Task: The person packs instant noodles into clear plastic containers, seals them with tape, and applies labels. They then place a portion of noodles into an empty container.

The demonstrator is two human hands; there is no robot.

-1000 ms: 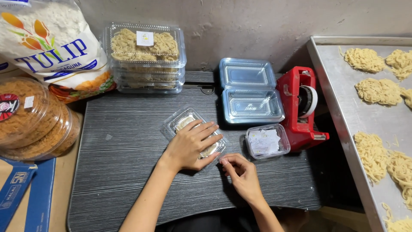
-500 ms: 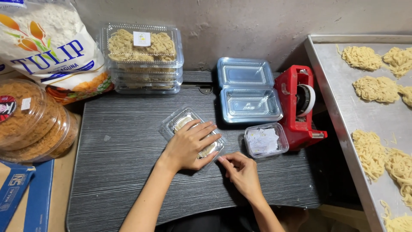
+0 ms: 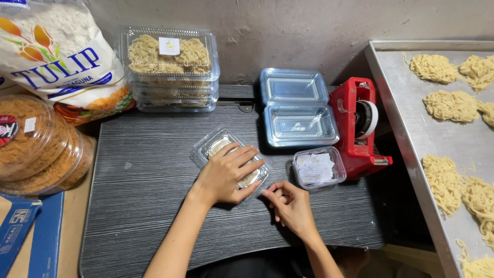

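Clear plastic formed the small clamshell box (image 3: 229, 157) that lay closed near the middle of the dark tabletop (image 3: 144, 175). The left hand (image 3: 226, 174) lay flat across its lid, palm down, forearm angled up from the lower edge, fingers (image 3: 246, 154) extended and slightly spread. The right hand (image 3: 290, 206) rested just beside the box's near corner, its fingers (image 3: 272, 194) curled inward and bunched together; whether they pinched anything could not be told.

Dark grained table (image 3: 144, 170) — stained concrete wall (image 3: 309, 31)
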